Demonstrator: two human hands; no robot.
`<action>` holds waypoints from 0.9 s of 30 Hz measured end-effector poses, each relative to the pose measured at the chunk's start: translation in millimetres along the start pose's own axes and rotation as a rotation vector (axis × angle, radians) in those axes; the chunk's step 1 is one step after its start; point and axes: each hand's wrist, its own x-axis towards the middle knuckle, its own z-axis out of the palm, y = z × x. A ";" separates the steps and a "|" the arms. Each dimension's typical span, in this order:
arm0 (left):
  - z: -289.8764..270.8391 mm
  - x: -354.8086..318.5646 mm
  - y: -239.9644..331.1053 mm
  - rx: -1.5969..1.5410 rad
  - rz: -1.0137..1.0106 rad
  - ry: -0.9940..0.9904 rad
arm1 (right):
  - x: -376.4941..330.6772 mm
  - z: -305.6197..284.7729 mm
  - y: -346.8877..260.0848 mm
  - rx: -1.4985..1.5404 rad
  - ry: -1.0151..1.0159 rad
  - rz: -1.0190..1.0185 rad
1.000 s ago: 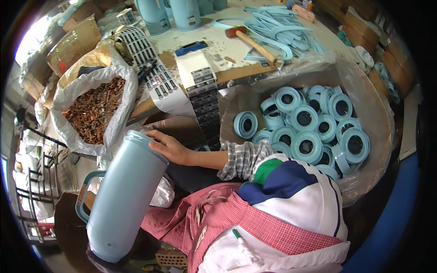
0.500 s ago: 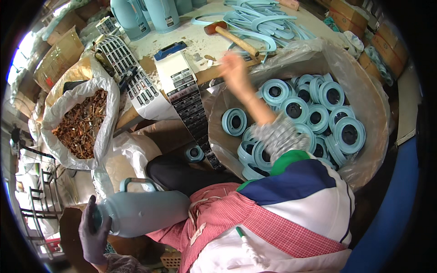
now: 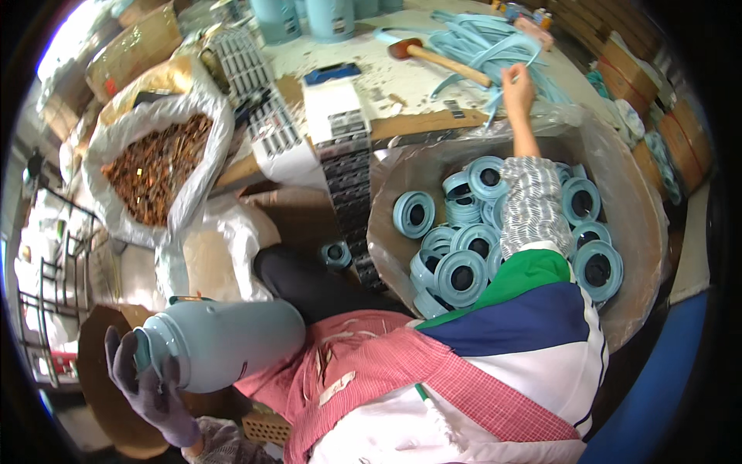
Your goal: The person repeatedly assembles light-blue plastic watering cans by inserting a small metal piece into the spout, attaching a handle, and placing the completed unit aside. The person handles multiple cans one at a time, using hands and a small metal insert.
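Left hand (image 3: 151, 387), gloved, clamped on the mouth end of a pale blue jug (image 3: 224, 344) lying across the lap. Right hand (image 3: 518, 81) pinching one of the blue straps (image 3: 483, 46) on the tabletop (image 3: 363, 58). Step looks like fetching a strap; next needs it pulled free of the tangle.

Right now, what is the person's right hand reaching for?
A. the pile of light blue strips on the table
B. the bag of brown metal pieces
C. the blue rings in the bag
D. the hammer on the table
A: the right hand grips the light blue strips on the table, beside the hammer.
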 end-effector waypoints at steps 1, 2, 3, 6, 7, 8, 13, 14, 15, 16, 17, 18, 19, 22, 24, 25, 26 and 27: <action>8.9 -1.2 7.2 -0.019 0.013 0.010 | 9.5 -14.0 -24.0 0.166 0.132 -0.101; 12.7 -4.9 17.8 0.012 0.044 -0.021 | 10.3 -21.4 -71.0 0.189 0.262 -0.287; 24.4 -4.1 24.9 -0.039 0.132 -0.055 | -0.1 -38.4 -120.6 0.192 0.400 -0.459; 34.9 -26.1 63.8 -0.020 0.130 -0.070 | -87.6 -50.7 -258.5 1.292 -0.237 0.025; 35.8 -33.5 74.1 -0.031 0.122 -0.067 | -117.8 -58.4 -306.4 1.537 -0.373 0.259; 35.8 -36.3 80.8 -0.039 0.120 -0.073 | -144.1 -58.1 -334.9 1.697 -0.605 0.315; 41.8 -53.5 89.6 -0.048 0.146 -0.067 | -258.9 -81.3 -429.8 2.062 -1.229 0.597; 43.3 -55.9 88.9 -0.080 0.142 -0.040 | -265.7 -80.8 -434.2 2.060 -1.283 0.640; 42.4 -57.5 88.4 -0.059 0.159 -0.053 | -270.3 -81.8 -439.4 2.056 -1.336 0.682; 42.2 -59.1 87.5 -0.090 0.176 -0.070 | -275.1 -84.6 -442.4 2.030 -1.381 0.644; 41.9 -60.4 85.7 -0.120 0.193 -0.085 | -280.1 -88.1 -445.7 2.004 -1.425 0.606; 41.8 -63.4 79.1 -0.223 0.232 -0.059 | -284.9 -92.1 -448.0 1.979 -1.470 0.567; 41.1 -66.9 68.6 -0.321 0.268 -0.029 | -288.1 -95.9 -448.0 1.935 -1.524 0.573; 39.3 -89.0 59.7 -0.379 -0.034 0.285 | -294.5 -113.8 -440.1 1.814 -1.786 0.680; 36.6 -99.2 68.6 -0.395 -0.647 0.552 | -300.4 -113.6 -440.6 1.762 -1.730 0.601; 37.7 -92.7 69.4 -0.559 -0.889 0.582 | -305.6 -116.1 -440.0 1.741 -1.711 0.552; 36.5 -98.6 61.1 -0.747 -1.020 0.509 | -306.6 -115.9 -443.4 1.743 -1.761 0.551; 34.5 -106.0 54.2 -0.928 -1.179 0.425 | -306.7 -119.2 -444.7 1.681 -1.795 0.534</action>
